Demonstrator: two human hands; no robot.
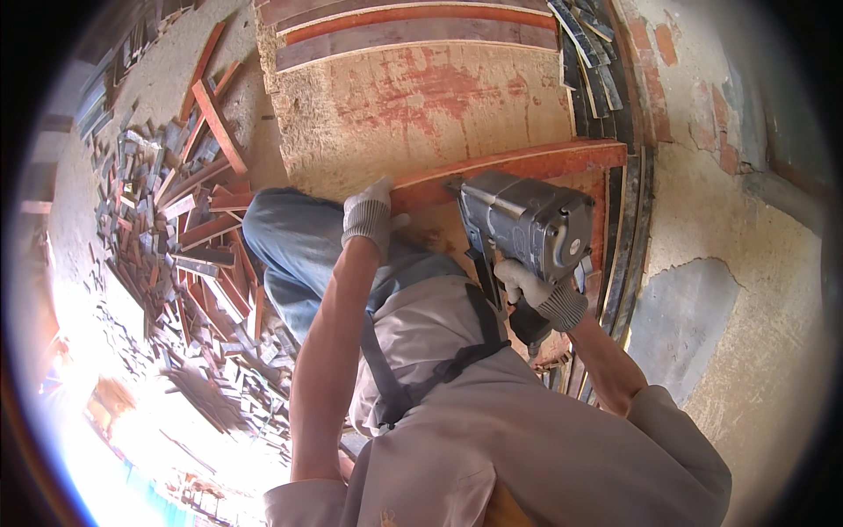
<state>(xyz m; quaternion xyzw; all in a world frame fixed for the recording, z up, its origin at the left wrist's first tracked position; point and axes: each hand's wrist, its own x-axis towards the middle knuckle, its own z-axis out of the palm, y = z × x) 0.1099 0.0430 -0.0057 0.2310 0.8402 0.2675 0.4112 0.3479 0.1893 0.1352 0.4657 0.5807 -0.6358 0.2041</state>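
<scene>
My right hand (537, 292), in a pale knitted glove, is wrapped round the handle of a dark grey nail gun (520, 220). The tool's nose points left and meets a red-painted wooden strip (527, 165) lying across the work surface, though I cannot tell whether it presses on it. At the strip's left end my left hand (372, 212), gloved the same way, closes on the wood. Under the strip is a large wooden board (430, 97) with red paint smears.
More red and brown strips (421, 33) lie across the board's far end. Dark-edged strips (622, 237) are stacked along the right side, beside a worn plaster wall (702, 202). Offcuts (202, 255) heap on the floor at left, with longer red pieces (219, 127) behind them.
</scene>
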